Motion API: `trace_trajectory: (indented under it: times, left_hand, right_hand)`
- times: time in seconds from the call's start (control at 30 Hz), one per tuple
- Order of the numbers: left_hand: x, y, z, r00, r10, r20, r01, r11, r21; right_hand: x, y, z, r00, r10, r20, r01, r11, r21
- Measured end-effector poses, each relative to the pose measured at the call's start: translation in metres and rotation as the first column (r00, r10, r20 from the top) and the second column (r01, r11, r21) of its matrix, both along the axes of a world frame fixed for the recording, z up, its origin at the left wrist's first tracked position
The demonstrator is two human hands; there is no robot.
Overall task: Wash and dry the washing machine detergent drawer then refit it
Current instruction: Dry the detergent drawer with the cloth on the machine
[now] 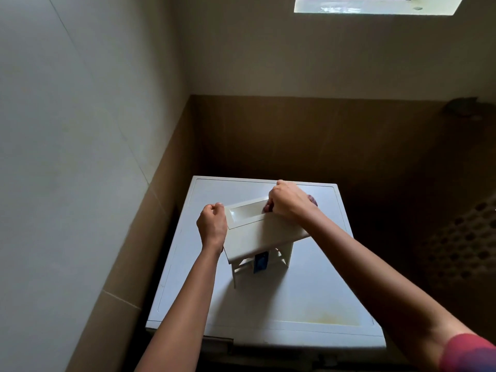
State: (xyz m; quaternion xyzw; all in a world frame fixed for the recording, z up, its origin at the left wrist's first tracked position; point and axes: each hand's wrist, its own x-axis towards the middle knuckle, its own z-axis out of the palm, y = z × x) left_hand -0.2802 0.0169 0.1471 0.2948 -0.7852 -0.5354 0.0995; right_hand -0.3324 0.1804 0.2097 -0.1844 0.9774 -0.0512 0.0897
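The white detergent drawer [257,234] stands on end on top of the white washing machine [308,299], its front panel with the recessed handle facing up. A blue insert [260,262] shows in its lower part. My left hand [212,226] grips the drawer's left edge. My right hand [288,204] presses a reddish cloth [312,200] against the right end of the front panel; most of the cloth is hidden under the hand.
The machine sits in a corner, with a pale wall at the left and brown tiles [295,135] behind. A perforated basket [464,237] stands at the right. A bright window opening [375,5] is high up. An open slot [217,345] shows at the machine's front.
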Motion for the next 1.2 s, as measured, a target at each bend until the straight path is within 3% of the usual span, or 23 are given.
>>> trace_trajectory:
  times: [0.2,0.3,0.43,0.57,0.77,0.97,1.1,1.2]
  left_hand:
    - [0.0,0.007,-0.001,0.999,-0.019,0.031,0.019,1.0,0.002]
    - [-0.001,0.004,0.002,0.999,0.005,0.036,-0.009,0.994,0.107]
    - [-0.002,0.005,0.003,1.0,0.0,0.017,-0.004,0.973,0.232]
    - [0.001,0.006,0.001,0.999,0.04,0.012,-0.041,0.978,0.202]
    - [0.006,0.003,-0.003,0.999,0.033,0.004,-0.033,0.991,0.133]
    - [0.004,0.002,-0.005,0.999,0.049,0.006,-0.049,0.981,0.189]
    - [0.003,-0.002,-0.009,0.996,0.084,0.006,-0.083,0.96,0.267]
    - [0.003,0.0,-0.008,0.992,0.125,0.002,-0.119,0.94,0.32]
  right_hand:
    - [0.03,-0.048,-0.003,0.995,0.056,0.083,-0.032,0.965,-0.26]
    - [0.042,-0.06,-0.009,0.991,0.034,0.127,0.022,0.909,-0.416]
    - [0.055,-0.068,-0.026,1.0,0.025,0.003,-0.02,0.84,-0.543]
    - [0.036,-0.062,-0.037,0.995,-0.015,-0.102,-0.038,0.863,-0.505]
    - [-0.007,-0.012,-0.05,0.964,-0.255,-0.077,0.205,0.895,-0.397]
    - [-0.019,0.036,-0.051,0.889,-0.457,0.008,0.415,0.799,-0.435]
    - [0.002,0.063,-0.053,0.843,-0.538,0.029,0.509,0.777,-0.37]
    - [0.036,0.07,-0.059,0.813,-0.582,-0.026,0.536,0.764,-0.359]
